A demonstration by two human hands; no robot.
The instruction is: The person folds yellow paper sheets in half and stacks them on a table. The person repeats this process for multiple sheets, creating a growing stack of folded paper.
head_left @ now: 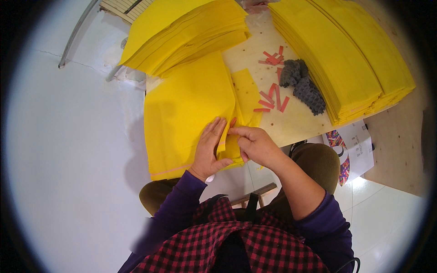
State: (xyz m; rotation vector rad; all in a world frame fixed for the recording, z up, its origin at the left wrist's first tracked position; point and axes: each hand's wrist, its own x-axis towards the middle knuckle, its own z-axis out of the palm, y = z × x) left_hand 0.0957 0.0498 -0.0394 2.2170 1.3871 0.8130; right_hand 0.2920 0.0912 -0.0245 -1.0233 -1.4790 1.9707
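A yellow sheet (186, 113) is laid flat at the centre of the frame, overhanging the near edge of the table (296, 123). Its right edge is being worked: the left hand (208, 150) is pressed flat, fingers extended, on the sheet just left of the fold, clasping nothing. The right hand (255, 143) is closed in a pinch on the folded yellow edge (230, 148), directly between the two hands.

Progress is judged as partial. Red strips (273, 98) lie scattered right of the sheet, near a dark grey crumpled cloth (302, 84). A large yellow stack (346, 59) occupies the upper right of the frame and a second stack (186, 34) the upper centre; which is finished cannot be told. A pale pink band runs along the sheet's lower edge.
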